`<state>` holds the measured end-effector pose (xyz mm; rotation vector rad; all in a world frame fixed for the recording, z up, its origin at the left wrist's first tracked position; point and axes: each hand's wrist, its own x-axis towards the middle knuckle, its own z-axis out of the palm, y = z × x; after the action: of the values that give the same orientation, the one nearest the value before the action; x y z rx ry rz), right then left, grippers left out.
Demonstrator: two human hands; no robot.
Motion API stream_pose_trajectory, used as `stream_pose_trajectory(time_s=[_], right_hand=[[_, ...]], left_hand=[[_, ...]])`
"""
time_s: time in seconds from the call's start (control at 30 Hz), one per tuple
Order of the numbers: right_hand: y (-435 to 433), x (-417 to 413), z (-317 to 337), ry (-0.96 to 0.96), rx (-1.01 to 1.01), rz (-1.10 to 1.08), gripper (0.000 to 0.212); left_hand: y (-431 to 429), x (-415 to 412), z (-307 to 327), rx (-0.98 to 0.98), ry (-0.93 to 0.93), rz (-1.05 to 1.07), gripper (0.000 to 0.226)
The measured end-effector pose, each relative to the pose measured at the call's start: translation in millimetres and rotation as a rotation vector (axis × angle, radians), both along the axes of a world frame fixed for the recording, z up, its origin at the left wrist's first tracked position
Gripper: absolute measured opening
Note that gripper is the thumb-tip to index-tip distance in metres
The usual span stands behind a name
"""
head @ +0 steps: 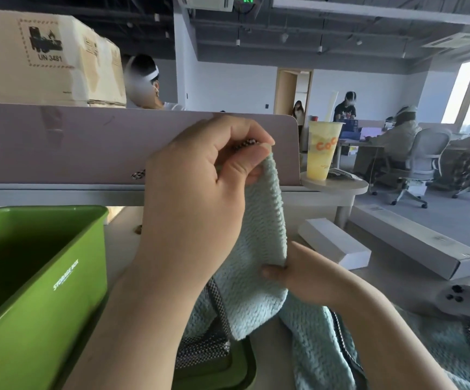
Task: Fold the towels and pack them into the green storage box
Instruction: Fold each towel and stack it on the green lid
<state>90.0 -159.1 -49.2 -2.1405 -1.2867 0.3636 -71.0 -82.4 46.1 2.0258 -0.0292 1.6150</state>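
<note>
left hand (200, 192) grip pinches towel (256, 249) top corner, raised | right hand (304, 274) grip pinches its lower edge | towel hangs near-upright between them above worktop (414, 282) | green storage box (31, 277) lies left, nearer my left hand

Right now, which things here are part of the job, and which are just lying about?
In the job: light-blue waffle-weave towel, pinched by left hand and right hand; green plastic storage box.
Lying about: yellow plastic drink cup; small white cardboard box; grey game controller.
</note>
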Motion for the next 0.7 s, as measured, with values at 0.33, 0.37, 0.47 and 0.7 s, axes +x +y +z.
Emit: stream_pose_trajectory(time_s=[0.33, 0.37, 0.47, 0.7], right_hand=[[6, 17, -41, 0.145, -0.185, -0.051, 0.020], [5, 14, -37, 0.141, -0.197, -0.045, 0.018], [-4, 4, -13, 0.017, -0.216, -0.024, 0.012], [-25, -38, 50, 0.198, 0.123, 0.203, 0.010]], left_hand=[[7, -7, 4, -0.105, -0.080, -0.059, 0.017], [8, -6, 3, -0.117, -0.078, -0.059, 0.018], [10, -4, 3, -0.143, -0.082, -0.074, 0.020], [14, -2, 1, -0.155, -0.074, -0.071, 0.018]])
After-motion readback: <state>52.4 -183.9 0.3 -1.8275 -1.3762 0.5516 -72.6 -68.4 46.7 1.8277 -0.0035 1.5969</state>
